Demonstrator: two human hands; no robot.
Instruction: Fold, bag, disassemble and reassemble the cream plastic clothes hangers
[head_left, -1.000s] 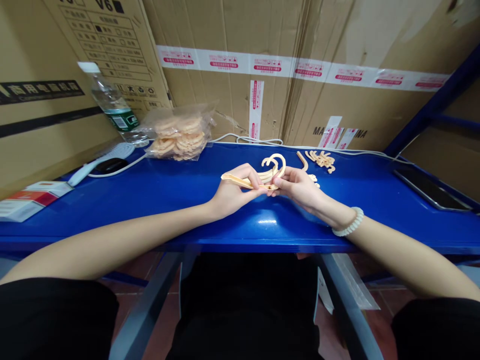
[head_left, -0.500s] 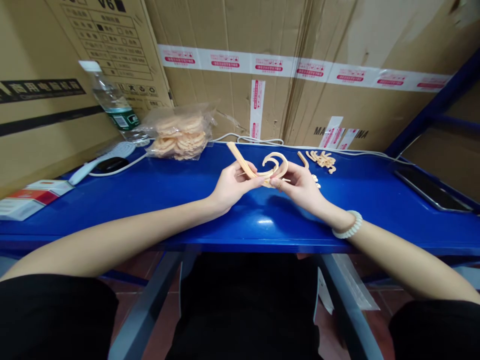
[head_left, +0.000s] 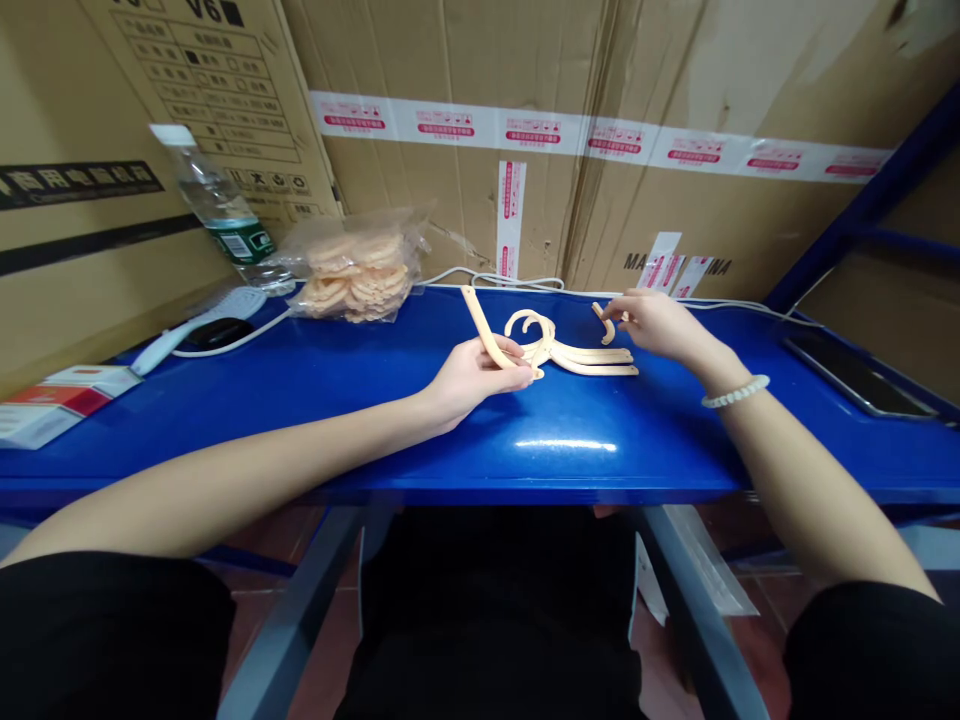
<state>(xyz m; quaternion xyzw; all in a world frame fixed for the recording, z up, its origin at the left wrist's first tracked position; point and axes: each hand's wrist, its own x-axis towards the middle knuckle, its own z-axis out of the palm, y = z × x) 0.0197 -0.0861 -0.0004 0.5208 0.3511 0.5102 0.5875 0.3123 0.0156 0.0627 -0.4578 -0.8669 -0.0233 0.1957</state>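
Note:
My left hand (head_left: 480, 378) grips a cream-coloured curved strip (head_left: 480, 320) that slants up and away from it, with a small hole near its top end. Just right of those fingers, a curled hook-shaped piece (head_left: 548, 330) and long, slightly bent strips (head_left: 596, 367) of the same colour lie close together; I cannot tell whether they are joined. My right hand (head_left: 656, 322) is bent down over the small pieces farther right, fingertips drawn together, their grip partly hidden. A short curved piece (head_left: 608, 330) lies beside its fingertips.
A clear bag of similar pieces (head_left: 352, 275) rests at the back, beside a tilted water bottle (head_left: 232, 225). To the left are a black mouse (head_left: 220, 333), a pale fly swatter (head_left: 176, 331) and a small box (head_left: 64, 402). A phone (head_left: 859, 375) lies right. Cardboard (head_left: 450, 60) walls the back.
My right hand has let go of the curled piece and moved right to the small pieces. My left hand stays nearly in place. Long strips that were mostly hidden now show on the table.

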